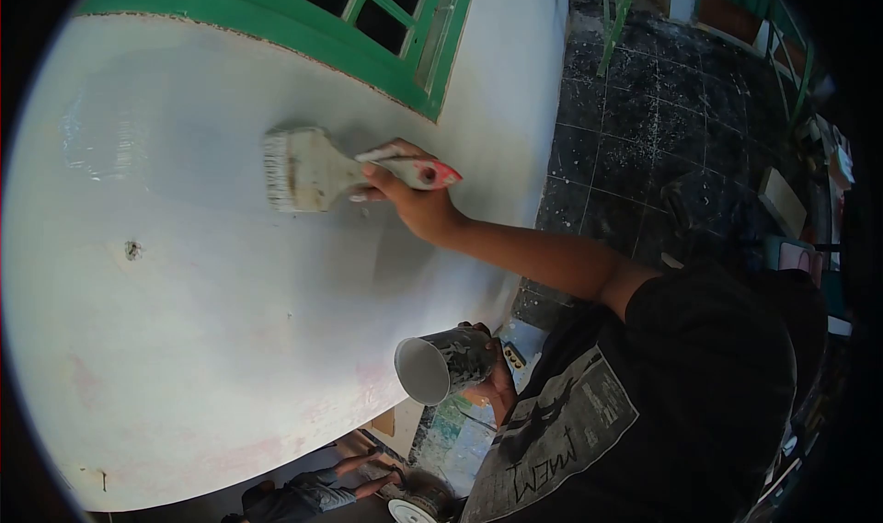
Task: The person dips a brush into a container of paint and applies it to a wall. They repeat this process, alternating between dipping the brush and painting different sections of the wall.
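My right hand (414, 192) is wrapped round the handle of a wide paintbrush (311, 169), which is pale with paint and has a red handle tip. Its bristles lie close against the white wall (212, 311). Beyond the bristles, a glossy wet patch (101, 141) shows on the wall. Lower in the view, my left hand (497, 380) grips a paint-smeared cylindrical cup (446, 365) around its base end. The cup is tilted with its mouth towards the wall, and its pale inside shows. Part of the left hand is hidden behind the cup.
A green window frame (368, 49) borders the wall at the top. Paint-spattered dark floor tiles (635, 127) spread at the upper right, with a green metal stand (618, 17). Another person (317, 494) is at the bottom, near a bucket (414, 509).
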{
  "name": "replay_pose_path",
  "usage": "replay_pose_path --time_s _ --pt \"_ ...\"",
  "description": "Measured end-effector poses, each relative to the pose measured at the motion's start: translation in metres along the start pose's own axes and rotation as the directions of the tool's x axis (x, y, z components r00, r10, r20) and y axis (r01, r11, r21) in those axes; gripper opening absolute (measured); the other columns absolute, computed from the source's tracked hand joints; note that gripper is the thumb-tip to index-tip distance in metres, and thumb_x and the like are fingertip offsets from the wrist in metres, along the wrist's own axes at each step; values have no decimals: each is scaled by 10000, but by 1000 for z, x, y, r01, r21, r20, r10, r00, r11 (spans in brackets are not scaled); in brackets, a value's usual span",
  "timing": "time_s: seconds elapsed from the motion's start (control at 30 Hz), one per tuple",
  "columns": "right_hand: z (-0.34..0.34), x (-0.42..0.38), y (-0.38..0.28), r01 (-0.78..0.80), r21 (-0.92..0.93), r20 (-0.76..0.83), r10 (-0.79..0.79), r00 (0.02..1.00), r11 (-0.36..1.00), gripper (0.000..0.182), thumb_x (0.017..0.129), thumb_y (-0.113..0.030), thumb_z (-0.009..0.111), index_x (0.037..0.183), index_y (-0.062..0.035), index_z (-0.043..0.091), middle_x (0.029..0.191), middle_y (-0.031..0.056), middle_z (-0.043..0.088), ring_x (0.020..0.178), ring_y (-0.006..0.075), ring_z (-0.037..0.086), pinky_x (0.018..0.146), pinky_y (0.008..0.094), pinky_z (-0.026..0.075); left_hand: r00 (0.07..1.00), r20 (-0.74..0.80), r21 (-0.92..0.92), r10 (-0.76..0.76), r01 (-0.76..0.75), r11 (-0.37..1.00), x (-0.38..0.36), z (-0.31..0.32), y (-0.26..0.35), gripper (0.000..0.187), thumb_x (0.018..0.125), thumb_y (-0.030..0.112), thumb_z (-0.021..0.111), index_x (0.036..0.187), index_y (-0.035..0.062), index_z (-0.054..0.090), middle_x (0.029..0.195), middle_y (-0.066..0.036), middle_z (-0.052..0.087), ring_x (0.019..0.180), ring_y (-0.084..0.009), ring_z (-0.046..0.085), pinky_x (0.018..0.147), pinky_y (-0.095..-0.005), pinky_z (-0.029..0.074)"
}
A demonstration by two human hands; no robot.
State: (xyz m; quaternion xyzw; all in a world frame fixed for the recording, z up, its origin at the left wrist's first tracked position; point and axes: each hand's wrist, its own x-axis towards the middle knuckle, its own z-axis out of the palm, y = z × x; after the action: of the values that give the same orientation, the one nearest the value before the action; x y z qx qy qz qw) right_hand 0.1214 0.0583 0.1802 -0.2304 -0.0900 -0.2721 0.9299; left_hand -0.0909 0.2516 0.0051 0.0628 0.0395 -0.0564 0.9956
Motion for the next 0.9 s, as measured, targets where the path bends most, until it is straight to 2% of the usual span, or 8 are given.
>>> replay_pose_path --time_s 0.1,0.17,0.4,0.57,0.63,0.7,0.8,0.9 --pt "-77 -15 47 -108 8 -128 108 986 994 196 944 -134 659 1056 12 593 1001 92 620 848 237 699 782 365 630 999 -12 7 34 -34 999 4 8 -5 726 788 365 702 1409 119 419 1433 -177 399 1312 -384 372 862 -496 454" --pt "-137 -31 68 -133 -60 -254 113 960 989 172 926 -147 689 1005 -26 597 937 72 635 837 183 692 709 302 626 1000 -8 -43 21 -21 999 6 9 -4 671 834 363 689 1399 105 434 1436 -183 407 1310 -412 372 886 -527 453" --pt "-287 -43 124 -335 -415 -709 -70 702 846 125 833 -100 698 864 -26 603 779 50 651 702 140 665 617 314 563 998 -50 50 36 -34 998 10 16 -15 662 810 344 683 1389 115 455 1421 -175 415 1308 -395 379 854 -497 462" --pt "-188 3 100 -194 -732 -482 -294 825 653 101 815 -78 681 856 -26 606 681 28 622 661 124 620 609 311 510 1000 2 28 4 -4 1000 15 26 -35 670 804 326 711 1385 113 453 1422 -172 410 1320 -398 359 879 -507 449" --pt "-109 12 40 -182 -614 -439 -141 887 768 92 816 -62 674 860 -29 600 722 39 634 689 122 626 614 290 497 999 32 12 -11 11 1000 16 25 -40 674 810 327 730 1380 103 447 1421 -174 403 1330 -401 339 902 -527 434" --pt "-71 18 14 39 -507 -220 -173 960 861 88 852 -56 676 889 -25 602 780 47 643 726 114 636 627 278 491 1000 -14 13 -7 7 1000 21 23 -45 668 816 335 723 1379 106 448 1417 -172 404 1326 -405 343 898 -532 437" --pt "-28 30 -12 -64 45 -98 68 993 997 86 896 -64 669 907 -16 599 841 55 647 765 109 641 650 269 486 998 -54 19 -14 15 1000 22 26 -51 660 823 340 715 1380 111 447 1415 -167 403 1321 -411 350 896 -540 441" --pt "-65 23 0 44 -410 41 -30 999 911 108 921 -93 670 920 -7 604 857 56 644 770 101 634 663 256 484 998 -52 29 -20 21 999 26 31 -57 651 827 334 711 1381 116 448 1422 -161 401 1318 -412 354 900 -546 444"
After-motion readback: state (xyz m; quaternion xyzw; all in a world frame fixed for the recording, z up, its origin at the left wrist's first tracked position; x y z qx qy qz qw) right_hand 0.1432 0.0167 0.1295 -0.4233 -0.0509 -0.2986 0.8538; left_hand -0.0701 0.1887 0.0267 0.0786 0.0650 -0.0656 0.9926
